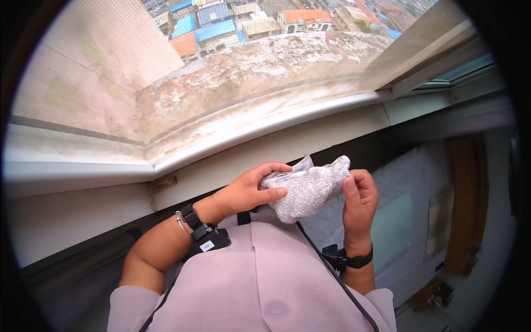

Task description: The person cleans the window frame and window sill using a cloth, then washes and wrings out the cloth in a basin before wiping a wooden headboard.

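A bunched, grey-white textured cloth (310, 191) hangs between my two hands, just in front of the window ledge. My left hand (260, 185) grips its left end, thumb on the near face and fingers over the top. At the cloth's upper right corner, my right hand (359, 193) is closed with thumb and fingers pinched together on the edge. A thin, paler flap (303, 164) sticks up behind the cloth near my left fingertips.
Beyond the ledge (332, 135) is a window with a white frame (265, 124) and a mesh screen (94, 72). Rooftops show far below outside. To the right, lower down, lie a bed with pale covers (392, 221) and a brown wooden board (467, 205).
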{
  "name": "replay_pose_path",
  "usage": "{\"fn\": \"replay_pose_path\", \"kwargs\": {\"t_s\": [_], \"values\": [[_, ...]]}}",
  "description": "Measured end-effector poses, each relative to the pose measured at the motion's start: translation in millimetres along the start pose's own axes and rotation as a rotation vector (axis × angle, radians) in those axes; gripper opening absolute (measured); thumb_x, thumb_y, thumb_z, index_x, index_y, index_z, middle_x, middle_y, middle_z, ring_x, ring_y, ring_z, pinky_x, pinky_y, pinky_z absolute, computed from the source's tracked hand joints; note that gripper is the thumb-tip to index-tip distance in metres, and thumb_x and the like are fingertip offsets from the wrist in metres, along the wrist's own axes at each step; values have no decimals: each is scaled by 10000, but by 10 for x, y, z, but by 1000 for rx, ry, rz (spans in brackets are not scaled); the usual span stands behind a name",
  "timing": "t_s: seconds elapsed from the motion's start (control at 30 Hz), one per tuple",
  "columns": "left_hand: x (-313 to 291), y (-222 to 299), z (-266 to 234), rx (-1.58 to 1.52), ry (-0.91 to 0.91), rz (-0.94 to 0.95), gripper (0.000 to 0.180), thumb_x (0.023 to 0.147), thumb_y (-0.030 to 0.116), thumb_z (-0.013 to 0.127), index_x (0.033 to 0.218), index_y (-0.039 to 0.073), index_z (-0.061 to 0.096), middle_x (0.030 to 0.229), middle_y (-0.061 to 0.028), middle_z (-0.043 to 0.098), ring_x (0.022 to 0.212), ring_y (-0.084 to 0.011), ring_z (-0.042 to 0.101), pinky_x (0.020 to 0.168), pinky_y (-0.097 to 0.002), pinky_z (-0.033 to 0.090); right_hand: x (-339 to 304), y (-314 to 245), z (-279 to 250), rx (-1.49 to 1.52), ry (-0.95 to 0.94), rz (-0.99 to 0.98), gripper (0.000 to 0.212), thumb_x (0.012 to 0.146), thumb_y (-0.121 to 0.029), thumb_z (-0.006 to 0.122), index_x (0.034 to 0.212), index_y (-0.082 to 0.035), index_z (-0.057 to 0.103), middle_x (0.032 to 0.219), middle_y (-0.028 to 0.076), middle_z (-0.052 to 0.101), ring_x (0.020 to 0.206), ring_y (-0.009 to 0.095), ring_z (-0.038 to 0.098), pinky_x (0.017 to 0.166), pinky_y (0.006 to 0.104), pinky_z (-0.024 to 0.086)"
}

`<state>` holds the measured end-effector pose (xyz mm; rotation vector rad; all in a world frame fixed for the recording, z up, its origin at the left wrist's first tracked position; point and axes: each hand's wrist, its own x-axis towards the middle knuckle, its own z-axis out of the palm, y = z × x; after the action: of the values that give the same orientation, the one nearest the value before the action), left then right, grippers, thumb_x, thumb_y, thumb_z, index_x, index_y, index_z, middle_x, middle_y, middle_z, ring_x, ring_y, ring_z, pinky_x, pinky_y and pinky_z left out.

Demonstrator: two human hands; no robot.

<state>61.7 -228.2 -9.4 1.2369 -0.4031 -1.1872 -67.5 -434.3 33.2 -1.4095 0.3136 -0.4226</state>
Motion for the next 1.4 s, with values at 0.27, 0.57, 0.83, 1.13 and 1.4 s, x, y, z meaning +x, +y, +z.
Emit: {"fn": "replay_pose_path", "kwargs": {"t_s": [0.27, 0.57, 0.83, 1.13, 1.4], "values": [[-32, -59, -122, 467, 1, 86, 438, 826, 355, 753, 1152, 100, 611, 1461, -225, 343, 1341, -312, 375, 1096, -388, 304, 104, -27, 256, 143, -101, -102, 123, 987, -138, 547, 1038, -29, 525, 944, 13, 608, 856, 54, 533, 794, 212, 434], [-254, 134, -139, 265, 226, 281, 140, 933, 81, 613, 1055, 57, 549, 1154, -53, 594, 1087, -137, 521, 974, -290, 395, 74, 330, -23, -43, 14, -4, 109, 971, -138, 584, 1015, -40, 566, 866, -27, 598, 799, 40, 532, 730, 190, 436], [-460, 211, -206, 768, 514, 592, 139, 1000, 83, 471, 1106, 9, 521, 1014, -81, 571, 887, -138, 541, 801, -266, 457, 228, 314, 157, -108, -96, -8, 153, 937, -189, 620, 996, -54, 580, 732, 54, 605, 685, 99, 563, 648, 262, 464], [-325, 377, -65, 409, 560, 148, 646, 943, 107, 562, 1492, 87, 223, 1188, -103, 517, 1098, -188, 508, 968, -322, 401, 292, 242, 196, -124, 15, 169, 441, 955, -140, 582, 1378, -80, 472, 636, -24, 562, 598, 17, 480, 559, 209, 417], [-272, 246, -98, 329, 338, 268, 591, 873, -7, 615, 1418, 65, 399, 1248, -72, 497, 1129, -172, 521, 955, -279, 425, 351, 216, 208, 196, -397, 71, 406, 819, 18, 625, 1219, -44, 594, 1158, 97, 587, 1109, 183, 555, 941, 309, 448]]}}
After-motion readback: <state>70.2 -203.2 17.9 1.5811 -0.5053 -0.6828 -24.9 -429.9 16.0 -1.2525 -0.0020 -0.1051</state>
